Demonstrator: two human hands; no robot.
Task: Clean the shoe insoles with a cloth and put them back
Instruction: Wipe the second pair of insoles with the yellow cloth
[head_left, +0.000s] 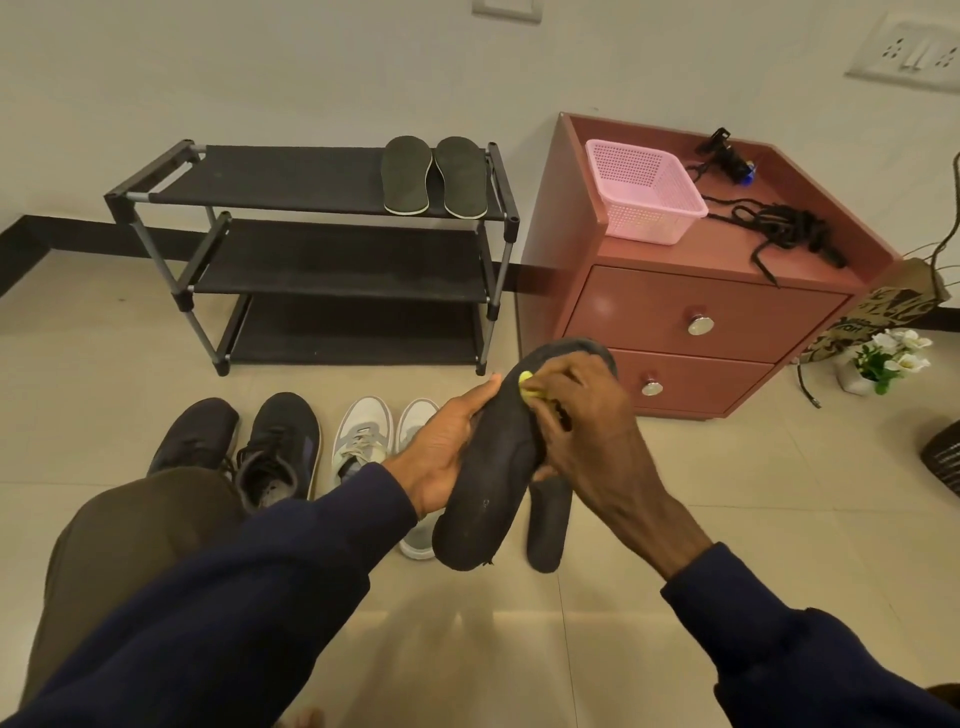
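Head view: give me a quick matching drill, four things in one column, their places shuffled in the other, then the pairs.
Things:
1 pink basket
2 pair of insoles
3 yellow cloth
4 black sneakers

Places:
A on the floor in front of the shoe rack
B on the shoe rack's top shelf
C on the red cabinet
D under the right hand, against the held insole

Pairs: 1-C, 2-B, 3-D, 4-A.
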